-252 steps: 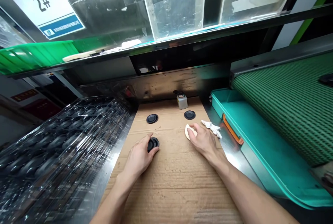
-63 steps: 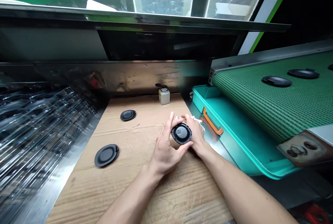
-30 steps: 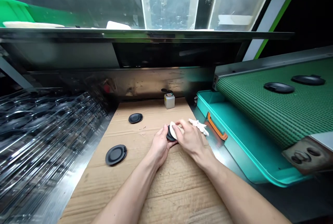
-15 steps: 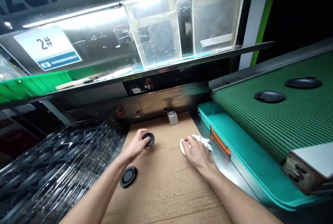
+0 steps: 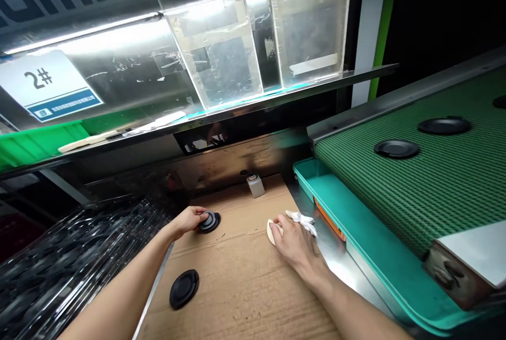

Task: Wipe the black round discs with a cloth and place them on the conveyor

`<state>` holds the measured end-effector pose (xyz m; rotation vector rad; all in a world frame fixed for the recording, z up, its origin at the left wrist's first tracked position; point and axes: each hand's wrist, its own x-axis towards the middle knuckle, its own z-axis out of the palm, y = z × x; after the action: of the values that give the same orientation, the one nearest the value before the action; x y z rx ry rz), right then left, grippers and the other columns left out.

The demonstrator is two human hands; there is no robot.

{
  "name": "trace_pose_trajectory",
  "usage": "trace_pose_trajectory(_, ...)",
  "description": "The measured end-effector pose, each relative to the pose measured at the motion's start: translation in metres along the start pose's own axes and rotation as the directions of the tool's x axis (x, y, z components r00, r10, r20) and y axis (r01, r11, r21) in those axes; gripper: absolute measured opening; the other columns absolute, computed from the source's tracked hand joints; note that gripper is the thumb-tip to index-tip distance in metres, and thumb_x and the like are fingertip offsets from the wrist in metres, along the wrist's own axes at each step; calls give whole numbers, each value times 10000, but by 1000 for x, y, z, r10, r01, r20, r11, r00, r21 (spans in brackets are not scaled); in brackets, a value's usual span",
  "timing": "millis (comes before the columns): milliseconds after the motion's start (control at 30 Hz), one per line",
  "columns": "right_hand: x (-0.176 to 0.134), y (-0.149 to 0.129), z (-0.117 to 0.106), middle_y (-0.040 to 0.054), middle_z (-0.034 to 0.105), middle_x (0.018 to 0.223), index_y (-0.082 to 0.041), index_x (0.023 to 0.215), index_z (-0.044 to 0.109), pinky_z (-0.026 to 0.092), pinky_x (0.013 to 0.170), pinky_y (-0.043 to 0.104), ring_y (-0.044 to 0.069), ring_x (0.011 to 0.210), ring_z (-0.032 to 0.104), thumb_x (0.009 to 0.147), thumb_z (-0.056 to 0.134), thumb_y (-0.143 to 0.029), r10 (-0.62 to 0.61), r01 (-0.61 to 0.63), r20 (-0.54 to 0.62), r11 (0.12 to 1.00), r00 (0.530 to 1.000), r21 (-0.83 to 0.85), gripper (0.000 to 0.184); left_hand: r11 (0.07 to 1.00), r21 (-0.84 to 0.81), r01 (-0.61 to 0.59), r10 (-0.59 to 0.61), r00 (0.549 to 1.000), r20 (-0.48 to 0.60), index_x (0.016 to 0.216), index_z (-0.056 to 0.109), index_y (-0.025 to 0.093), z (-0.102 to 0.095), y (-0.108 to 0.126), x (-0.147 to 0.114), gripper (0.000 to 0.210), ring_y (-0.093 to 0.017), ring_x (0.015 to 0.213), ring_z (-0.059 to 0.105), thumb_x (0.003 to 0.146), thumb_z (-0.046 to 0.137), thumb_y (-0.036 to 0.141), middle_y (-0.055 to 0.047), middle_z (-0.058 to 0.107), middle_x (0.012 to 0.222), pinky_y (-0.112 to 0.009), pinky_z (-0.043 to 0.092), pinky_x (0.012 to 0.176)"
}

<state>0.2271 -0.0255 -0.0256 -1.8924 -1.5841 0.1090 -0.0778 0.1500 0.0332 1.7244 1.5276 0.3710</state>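
Observation:
My left hand [image 5: 190, 220] pinches the near edge of a round black plastic lid [image 5: 210, 222] at the left side of the cardboard sheet [image 5: 241, 271]. Its face shows stepped rings; whether the lid touches the cardboard is hard to tell. A second black lid [image 5: 184, 289] lies lower on the sheet, towards my left forearm. Towards the right edge, my right hand [image 5: 293, 241] is closed around a cream-coloured pad [image 5: 271, 231], mostly covered by the fingers. Just beyond that hand lies a crumpled white cloth [image 5: 302, 221].
A small square bottle [image 5: 255, 185] stands at the sheet's far end. Clear plastic trays [image 5: 90, 261] holding dark pieces are stacked on the left. To the right are a teal tray [image 5: 356, 240] and a green conveyor belt [image 5: 454, 182] carrying black lids [image 5: 397, 148]. A metal ledge [image 5: 245, 110] crosses behind.
My left hand has brought its lid slightly left and down, closer to the cardboard. The right hand keeps the pad in about the same place. The view has swung a little to the right.

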Motion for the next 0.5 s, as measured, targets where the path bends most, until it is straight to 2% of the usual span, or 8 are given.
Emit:
trace_pose_trajectory(133, -1, -1, -2, -15, 696, 873, -269, 910, 601, 318, 630, 282, 182, 771, 638, 943, 412, -411, -1, 1, -9, 1000, 1000, 2, 240, 994, 110, 13, -12, 1000, -2, 1152, 634, 121, 7, 1, 3, 733, -185, 606, 576, 635, 634, 641, -98, 683, 820, -281, 415, 519)
trace_pose_trajectory(233, -1, -1, -3, -14, 694, 882, -266, 909, 599, 316, 630, 278, 180, 776, 634, 943, 415, -407, 0, 0, -7, 1000, 1000, 1, 234, 978, 204, -41, 49, 998, -37, 1278, 556, 132, 10, 7, 1, 860, -271, 915, 630, 590, 681, 631, -162, 657, 1117, -324, 486, 730)
trace_pose_trajectory(300, -1, -2, -4, -13, 694, 876, -266, 912, 596, 318, 631, 277, 181, 776, 633, 943, 415, -405, 4, -4, -2, 1000, 1000, 1, 231, 936, 329, -123, 144, 989, -43, 1289, 553, 145, 13, 12, -1, 908, -303, 1078, 585, 520, 747, 588, -168, 606, 1233, -340, 450, 896)
trace_pose_trajectory(400, -1, -1, -4, -11, 695, 877, -263, 906, 591, 323, 635, 278, 184, 787, 633, 946, 409, -408, 3, -3, -5, 1000, 1000, 6, 236, 870, 451, -198, 234, 972, -24, 1164, 645, 144, 18, 19, -3, 786, -329, 1081, 587, 486, 782, 518, -162, 640, 1176, -369, 415, 962)
trace_pose_trajectory(500, 0, -2, -3, -2, 696, 894, -258, 906, 588, 340, 651, 280, 184, 806, 638, 949, 402, -400, -14, 14, -1, 1000, 1000, 18, 238, 874, 438, -211, 247, 969, -26, 1047, 695, 186, 20, 22, -4, 600, -323, 1036, 612, 522, 766, 469, -125, 679, 1100, -367, 427, 943)
